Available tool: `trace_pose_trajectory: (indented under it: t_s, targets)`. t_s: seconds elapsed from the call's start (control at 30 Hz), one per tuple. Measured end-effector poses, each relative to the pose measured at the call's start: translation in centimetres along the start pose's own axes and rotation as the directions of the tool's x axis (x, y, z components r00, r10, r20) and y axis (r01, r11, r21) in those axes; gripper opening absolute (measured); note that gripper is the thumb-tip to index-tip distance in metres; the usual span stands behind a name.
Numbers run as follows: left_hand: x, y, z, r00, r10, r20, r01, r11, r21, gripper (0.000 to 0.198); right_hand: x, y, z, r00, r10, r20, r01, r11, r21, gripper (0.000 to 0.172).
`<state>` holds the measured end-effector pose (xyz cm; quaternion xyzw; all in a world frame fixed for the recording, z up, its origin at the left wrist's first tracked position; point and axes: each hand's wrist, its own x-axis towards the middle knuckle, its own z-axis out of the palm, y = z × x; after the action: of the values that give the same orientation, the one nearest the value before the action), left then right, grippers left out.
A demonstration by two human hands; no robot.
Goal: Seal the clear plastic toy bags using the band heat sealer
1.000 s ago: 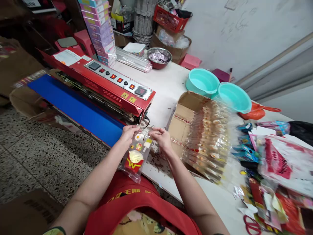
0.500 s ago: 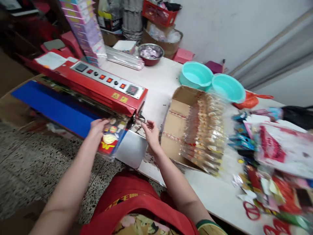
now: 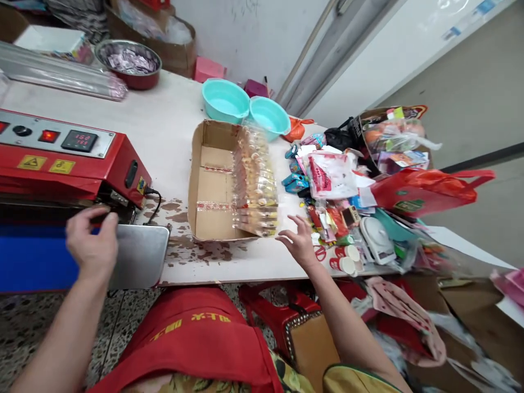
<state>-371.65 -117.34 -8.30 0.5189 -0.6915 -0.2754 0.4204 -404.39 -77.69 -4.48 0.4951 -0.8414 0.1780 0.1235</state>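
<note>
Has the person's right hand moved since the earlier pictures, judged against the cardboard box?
Yes: rightward. The right hand was left of the cardboard box; now it is right of the packets in it.

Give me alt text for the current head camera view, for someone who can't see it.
A person's right hand is open beside clear packets lined up in a cardboard box, while the left hand is by a red machine with a blue belt and metal plate. Two turquoise basins stand beyond the box on a white table.
</note>
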Motion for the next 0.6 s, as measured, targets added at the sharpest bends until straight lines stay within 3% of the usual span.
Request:
trace_pose_trajectory:
  t_s: [0.1,0.27,0.33,0.43,0.5,0.6]
  targets:
    - [-2.5,1.4,2.2,0.993,0.102,0.051,-0.102,0.995,-0.011,0.02,1.5,-1.3,-0.5,1.0,0.025,0.01,-0.027,0.989,0.143,0.015]
    - [-4.7,5.9,2.5,0.966,0.119,0.23,-0.085,0.984,-0.154,0.022,6.4,-5.9,-5.8,0.996,0.079,-0.042,-0.051,0.888,0.458,0.013]
    - [-5.0,8.5,2.2,0.918,0.096,0.384,0.006,0.967,-0.254,0.028,8.8,-8.1,-7.7,0.994,0.089,-0.061,-0.043,0.843,0.536,0.01]
    - [-4.9,12.8,1.9,0.78,0.124,0.613,0.208,0.873,-0.441,0.046,12.2,-11.4,-8.4,0.996,0.072,-0.049,-0.025,0.771,0.636,0.007]
    - [-4.1,15.1,1.8,0.706,0.16,0.69,0.37,0.747,-0.552,0.055,14.1,-13.6,-7.3,0.999,0.041,0.011,-0.037,0.727,0.686,0.008]
    - [-2.5,16.4,1.6,0.651,0.107,0.752,0.573,0.58,-0.579,0.047,16.1,-16.5,-4.4,0.991,0.01,0.137,-0.11,0.656,0.747,0.015]
